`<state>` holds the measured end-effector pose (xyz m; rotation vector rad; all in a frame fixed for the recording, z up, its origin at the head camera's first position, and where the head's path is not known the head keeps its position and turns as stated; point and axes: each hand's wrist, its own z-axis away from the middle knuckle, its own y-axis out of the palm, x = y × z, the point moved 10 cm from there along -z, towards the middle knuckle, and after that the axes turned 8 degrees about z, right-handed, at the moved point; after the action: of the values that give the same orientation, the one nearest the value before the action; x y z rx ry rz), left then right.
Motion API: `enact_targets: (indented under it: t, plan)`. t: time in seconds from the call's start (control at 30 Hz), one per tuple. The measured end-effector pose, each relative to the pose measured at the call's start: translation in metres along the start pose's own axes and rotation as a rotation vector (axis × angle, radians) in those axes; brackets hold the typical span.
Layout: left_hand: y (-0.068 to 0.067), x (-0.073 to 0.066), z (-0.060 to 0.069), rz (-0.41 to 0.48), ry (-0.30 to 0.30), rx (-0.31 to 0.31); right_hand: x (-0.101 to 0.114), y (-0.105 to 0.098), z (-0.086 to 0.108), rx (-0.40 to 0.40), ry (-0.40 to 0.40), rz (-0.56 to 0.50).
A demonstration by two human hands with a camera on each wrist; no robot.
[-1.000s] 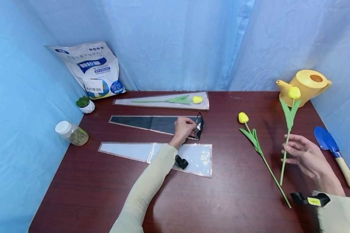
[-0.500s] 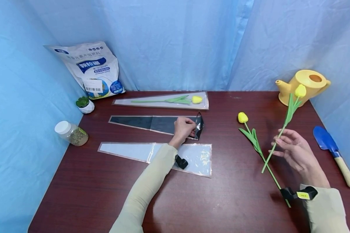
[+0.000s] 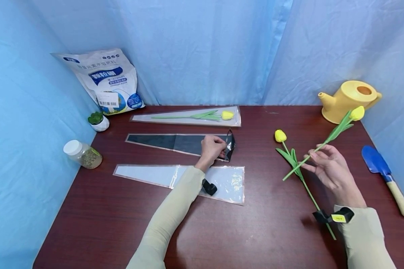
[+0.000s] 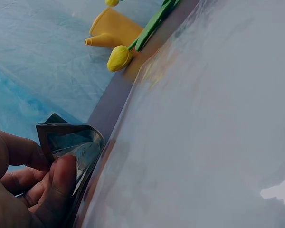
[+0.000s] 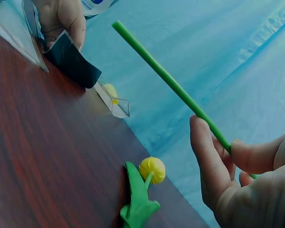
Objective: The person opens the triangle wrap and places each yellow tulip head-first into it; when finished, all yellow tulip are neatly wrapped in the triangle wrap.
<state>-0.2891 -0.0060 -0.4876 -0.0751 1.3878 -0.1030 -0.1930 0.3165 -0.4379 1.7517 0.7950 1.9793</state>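
Slender tulip (image 3: 338,131) tipped flatter, right hand (image 3: 332,171) pinching it, left hand (image 3: 212,148) pinching glossy sleeve (image 3: 191,143)

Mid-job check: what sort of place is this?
Likely a curtained-off tabletop workspace, perhaps a staged gardening or florist set rather than a real shop. Blue curtains hang directly behind the table, which holds yellow tulips, a watering can and a trowel.

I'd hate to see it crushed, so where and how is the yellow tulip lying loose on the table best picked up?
Probably by its bare stem, below the leaves, coming from the right, where the right hand is: that stretch looks slim and nearly straight, so it should pinch easily, clear of the rounded bloom.
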Motion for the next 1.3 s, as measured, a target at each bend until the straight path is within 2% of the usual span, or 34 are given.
enact_targets:
  t: [0.17,0.33,0.47,0.7,1.0,1.3]
  plan:
    - [0.000,0.000,0.000,0.008,-0.003,-0.002,0.000,0.005,-0.008,-0.025,-0.038,-0.042]
    - [0.001,0.000,0.001,0.001,-0.007,0.000,-0.002,0.005,-0.016,-0.076,-0.043,-0.077]
    - [0.002,-0.001,0.001,0.003,-0.012,0.005,-0.004,0.005,-0.021,-0.127,-0.047,-0.085]
    - [0.001,0.000,0.001,0.001,-0.018,0.003,-0.004,0.006,-0.029,-0.166,-0.071,-0.096]
    - [0.000,-0.001,0.002,0.025,0.004,0.014,-0.003,0.001,-0.040,-0.287,-0.085,-0.103]
    - [0.001,-0.002,0.003,0.021,0.005,0.018,-0.005,0.002,-0.047,-0.311,-0.083,-0.152]
